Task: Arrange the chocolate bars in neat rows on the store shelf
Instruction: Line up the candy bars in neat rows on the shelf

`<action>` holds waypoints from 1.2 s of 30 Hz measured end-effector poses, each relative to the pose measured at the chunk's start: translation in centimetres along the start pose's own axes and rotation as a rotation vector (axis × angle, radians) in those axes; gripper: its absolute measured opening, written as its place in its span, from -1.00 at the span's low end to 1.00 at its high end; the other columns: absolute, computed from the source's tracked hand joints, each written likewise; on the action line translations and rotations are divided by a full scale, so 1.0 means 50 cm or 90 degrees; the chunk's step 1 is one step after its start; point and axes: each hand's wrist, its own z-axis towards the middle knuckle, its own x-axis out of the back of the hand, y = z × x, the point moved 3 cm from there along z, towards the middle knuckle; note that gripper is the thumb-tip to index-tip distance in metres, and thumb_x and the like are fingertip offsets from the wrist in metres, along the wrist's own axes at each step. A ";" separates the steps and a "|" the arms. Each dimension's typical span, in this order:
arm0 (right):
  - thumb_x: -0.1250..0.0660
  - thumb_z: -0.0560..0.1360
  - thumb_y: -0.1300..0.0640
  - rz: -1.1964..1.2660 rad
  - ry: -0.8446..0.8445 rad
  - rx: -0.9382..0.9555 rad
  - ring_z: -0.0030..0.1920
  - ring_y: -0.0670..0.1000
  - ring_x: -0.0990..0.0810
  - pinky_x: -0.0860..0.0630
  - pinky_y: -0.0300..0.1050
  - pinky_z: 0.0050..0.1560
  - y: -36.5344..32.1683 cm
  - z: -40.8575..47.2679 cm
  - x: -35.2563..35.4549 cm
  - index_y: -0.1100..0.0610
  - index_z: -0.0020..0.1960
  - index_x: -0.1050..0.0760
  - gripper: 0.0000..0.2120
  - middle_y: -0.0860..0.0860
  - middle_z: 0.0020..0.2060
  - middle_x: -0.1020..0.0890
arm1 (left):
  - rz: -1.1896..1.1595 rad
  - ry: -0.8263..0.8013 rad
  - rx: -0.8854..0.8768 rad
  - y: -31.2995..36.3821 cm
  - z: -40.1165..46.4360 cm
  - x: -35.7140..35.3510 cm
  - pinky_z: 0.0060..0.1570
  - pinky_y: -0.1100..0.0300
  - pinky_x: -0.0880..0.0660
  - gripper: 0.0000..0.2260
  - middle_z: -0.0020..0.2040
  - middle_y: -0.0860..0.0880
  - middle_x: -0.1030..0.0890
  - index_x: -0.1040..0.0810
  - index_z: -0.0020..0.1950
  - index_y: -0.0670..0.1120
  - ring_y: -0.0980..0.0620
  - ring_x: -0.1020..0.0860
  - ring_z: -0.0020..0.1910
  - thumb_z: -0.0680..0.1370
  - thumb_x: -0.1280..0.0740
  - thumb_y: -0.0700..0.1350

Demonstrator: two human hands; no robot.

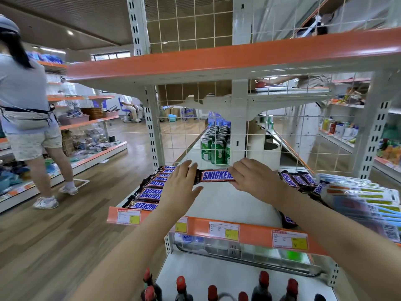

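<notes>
A Snickers bar (pixel 215 176) lies crosswise at the back of the white shelf (pixel 227 203), close to the wire grid. My left hand (pixel 181 185) lies over its left end with straight fingers. My right hand (pixel 251 179) holds its right end, fingers bent over the wrapper. A neat row of several Snickers bars (pixel 149 189) runs down the shelf's left side. More bars (pixel 298 180) lie loosely at the back right, and one bar (pixel 288 220) sits near the front edge by my right forearm.
Blue and white packets (pixel 360 196) are stacked on the shelf's right. Green cans (pixel 214 148) stand behind the wire grid (pixel 184 135). An orange upper shelf (pixel 217 59) overhangs. Dark red-capped bottles (pixel 262 287) stand on the shelf below. A person (pixel 28 109) stands in the left aisle.
</notes>
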 end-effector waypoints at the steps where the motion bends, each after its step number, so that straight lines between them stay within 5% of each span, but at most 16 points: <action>1: -0.44 0.38 0.06 0.010 0.007 -0.002 -0.28 0.04 -0.53 -0.51 -0.13 -0.30 -0.003 0.003 -0.001 0.22 -0.07 -0.56 -0.75 0.05 -0.28 -0.56 | 0.003 0.002 -0.003 -0.003 0.000 0.000 0.37 0.12 -0.20 -0.44 0.47 -0.05 -0.18 -0.14 0.49 -0.11 -0.06 -0.19 0.45 0.57 -0.23 0.05; 6: -0.20 0.51 0.05 0.035 0.029 -0.010 -0.25 0.04 -0.56 -0.49 -0.13 -0.24 -0.028 0.020 0.000 0.19 -0.04 -0.55 -0.76 0.03 -0.27 -0.57 | -0.034 0.019 0.027 -0.022 -0.005 0.000 0.29 0.07 -0.28 -0.51 0.33 -0.09 -0.42 -0.33 0.40 -0.15 -0.11 -0.34 0.32 0.53 -0.33 -0.01; 14: -0.42 0.40 -0.07 0.073 0.018 -0.043 -0.19 0.06 -0.59 -0.53 -0.10 -0.20 -0.041 0.040 0.008 0.16 -0.05 -0.59 -0.69 0.05 -0.19 -0.61 | -0.034 0.063 0.014 -0.050 -0.020 0.002 0.05 0.01 -0.42 -0.62 0.07 -0.11 -0.60 -0.54 0.23 -0.16 -0.17 -0.52 0.09 0.48 -0.39 -0.02; 19: -0.11 0.53 -0.20 0.298 -0.061 -0.336 -0.06 0.09 -0.58 -0.53 -0.09 -0.09 -0.006 0.039 0.016 0.21 0.05 -0.59 -0.49 0.09 -0.06 -0.59 | -0.055 0.046 0.059 -0.065 -0.027 0.005 0.14 0.13 -0.31 -0.61 0.20 -0.01 -0.54 -0.45 0.32 -0.06 -0.05 -0.43 0.19 0.54 -0.29 0.05; 25: -0.19 0.56 -0.08 0.767 -0.198 -0.757 -0.07 0.00 -0.55 -0.44 -0.16 -0.02 0.007 0.041 0.008 0.10 0.04 -0.51 -0.73 -0.03 -0.12 -0.55 | -0.085 0.044 0.093 -0.072 -0.032 0.001 0.11 0.14 -0.31 -0.60 0.21 -0.04 -0.53 -0.45 0.33 -0.07 -0.06 -0.42 0.18 0.54 -0.29 0.05; 30: -0.23 0.55 -0.07 0.935 -0.362 -0.796 -0.20 -0.09 -0.58 -0.54 -0.20 -0.12 -0.025 0.044 0.001 0.08 -0.06 -0.53 -0.76 0.02 -0.15 -0.61 | -0.103 0.035 0.082 -0.063 -0.035 -0.008 0.12 0.10 -0.33 -0.60 0.19 -0.07 -0.54 -0.47 0.30 -0.11 -0.09 -0.43 0.19 0.52 -0.33 0.03; 36: -0.28 0.55 0.11 1.051 -0.300 -0.835 -0.26 -0.09 -0.60 -0.55 -0.24 -0.14 -0.039 0.047 -0.008 0.09 -0.09 -0.54 -0.91 0.02 -0.21 -0.63 | -0.121 0.031 0.094 -0.058 -0.035 -0.010 0.15 0.12 -0.34 -0.58 0.22 -0.05 -0.52 -0.44 0.34 -0.10 -0.06 -0.42 0.21 0.53 -0.32 0.03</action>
